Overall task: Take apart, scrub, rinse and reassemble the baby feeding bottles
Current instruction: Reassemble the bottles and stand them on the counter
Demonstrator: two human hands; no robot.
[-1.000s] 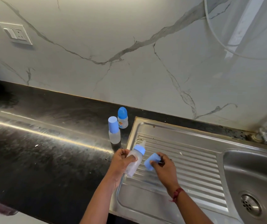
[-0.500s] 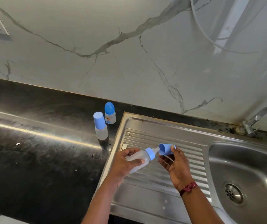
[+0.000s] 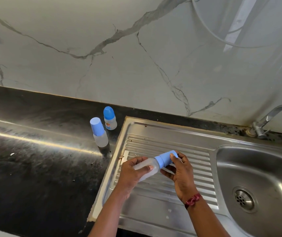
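In the head view, the person is holding a baby bottle [image 3: 145,168] just above the ribbed drainboard [image 3: 171,142] of a stainless steel sink, with its long axis lying nearly flat and running from lower left to upper right. The capped end is pointing toward the basin [image 3: 265,168] and the base toward the dark counter [image 3: 34,159]. The left hand [image 3: 133,175] is wrapping its fingers and thumb round the frosted, translucent plastic body. The right hand [image 3: 181,175], with a red thread band [image 3: 193,200] at the wrist, is pinching the smooth, light blue cylindrical cap [image 3: 166,159], which is sitting over the bottle's neck against a blue collar. Two more bottles are standing upright on the polished black counter, left of the drainboard and near each other: a flat-capped bottle [image 3: 99,134] with a cloudy body, and behind it a dome-capped bottle [image 3: 109,118] bearing a small printed picture. A curved metal faucet [image 3: 270,117] is rising at the back right, and grey-veined white marble [image 3: 119,65] is covering the wall.
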